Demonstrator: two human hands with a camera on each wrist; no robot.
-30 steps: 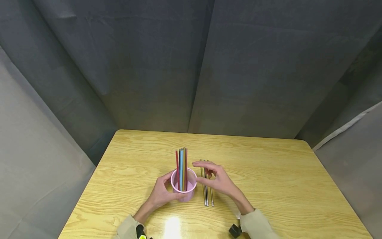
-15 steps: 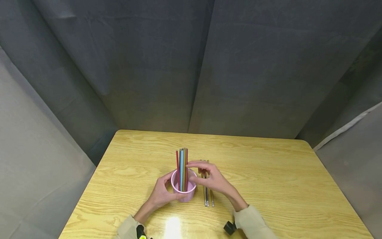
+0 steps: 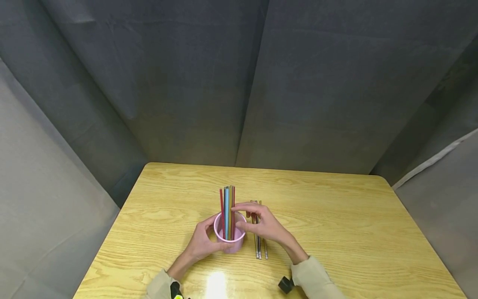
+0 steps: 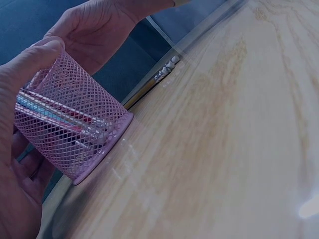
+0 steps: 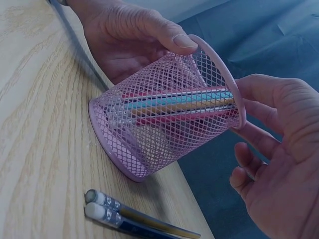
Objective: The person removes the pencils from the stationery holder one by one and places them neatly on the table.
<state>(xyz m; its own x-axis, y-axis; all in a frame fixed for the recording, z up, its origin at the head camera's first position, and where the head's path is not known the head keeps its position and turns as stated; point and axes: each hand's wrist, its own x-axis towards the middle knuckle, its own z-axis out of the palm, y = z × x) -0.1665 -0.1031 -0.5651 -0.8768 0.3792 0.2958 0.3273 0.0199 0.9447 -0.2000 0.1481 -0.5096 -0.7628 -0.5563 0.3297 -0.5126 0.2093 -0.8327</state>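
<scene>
A pink mesh pencil cup (image 3: 237, 246) stands on the table, and my left hand (image 3: 201, 243) grips its side, thumb near the rim. Several pencils (image 3: 227, 216), red, blue, gold and dark, stand in it, leaning toward the far side. Their ends show through the mesh in the right wrist view, at the cup's bottom. My right hand (image 3: 268, 226) reaches over the right rim, its index fingertip touching the pencil bundle and its thumb a little apart below. Just right of the cup, partly under this hand, lie loose pencils (image 3: 258, 247) with white erasers toward me.
The wooden table (image 3: 336, 224) reaches out on both sides of the cup. Dark grey curtains (image 3: 186, 83) hang behind its far edge, with lighter ones at the sides. A glossy light reflection lies near the front edge.
My right hand has moved left from above the loose pencils to over the cup's rim, its fingertip now at the pencil bundle. The left hand and the cup have stayed in place.
</scene>
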